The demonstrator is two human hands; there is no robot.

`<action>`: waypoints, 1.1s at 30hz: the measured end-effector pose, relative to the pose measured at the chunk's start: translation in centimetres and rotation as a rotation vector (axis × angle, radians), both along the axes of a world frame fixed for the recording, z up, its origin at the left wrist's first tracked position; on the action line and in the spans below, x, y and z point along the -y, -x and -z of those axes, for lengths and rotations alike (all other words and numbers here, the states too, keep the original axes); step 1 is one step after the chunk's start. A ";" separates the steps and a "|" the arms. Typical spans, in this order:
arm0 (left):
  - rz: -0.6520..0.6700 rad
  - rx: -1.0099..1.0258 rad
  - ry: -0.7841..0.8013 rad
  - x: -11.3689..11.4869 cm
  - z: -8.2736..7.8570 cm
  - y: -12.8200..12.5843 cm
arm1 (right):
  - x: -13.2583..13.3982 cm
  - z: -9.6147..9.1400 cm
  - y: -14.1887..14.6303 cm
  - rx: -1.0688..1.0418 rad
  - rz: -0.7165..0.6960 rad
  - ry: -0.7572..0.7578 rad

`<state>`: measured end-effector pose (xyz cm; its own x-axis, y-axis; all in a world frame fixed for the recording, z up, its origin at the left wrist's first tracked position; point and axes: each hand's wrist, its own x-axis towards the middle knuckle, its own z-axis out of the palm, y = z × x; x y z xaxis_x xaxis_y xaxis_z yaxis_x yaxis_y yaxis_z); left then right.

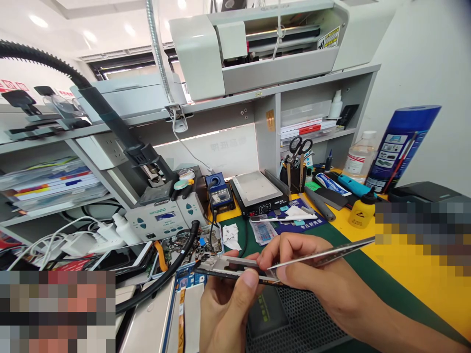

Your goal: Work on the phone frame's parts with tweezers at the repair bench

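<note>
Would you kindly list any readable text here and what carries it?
Nothing reads clearly.
Yellow warning sticker on white machine: too small.
White characters on blue mat: blurred.
Tall blue cylinder print: too small.
Slim metal frame in left hand: none.
Long silver tool in right hand: marks blurred.

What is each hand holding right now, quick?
Left hand: grip closed on a thin phone frame, thumb on its edge.
Right hand: grip closed on metal tweezers, tips at the frame.
</note>
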<state>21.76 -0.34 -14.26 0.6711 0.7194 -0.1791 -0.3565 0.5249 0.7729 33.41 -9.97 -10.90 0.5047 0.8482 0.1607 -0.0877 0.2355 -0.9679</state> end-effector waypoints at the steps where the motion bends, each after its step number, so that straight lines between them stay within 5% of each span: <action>1: -0.004 -0.002 0.001 0.0 0.0 0.0 | 0.0 -0.1 0.0 -0.003 0.003 0.007; 33: -0.026 -0.036 -0.065 0.0 -0.2 0.0 | 0.2 0.0 0.1 0.034 -0.005 0.023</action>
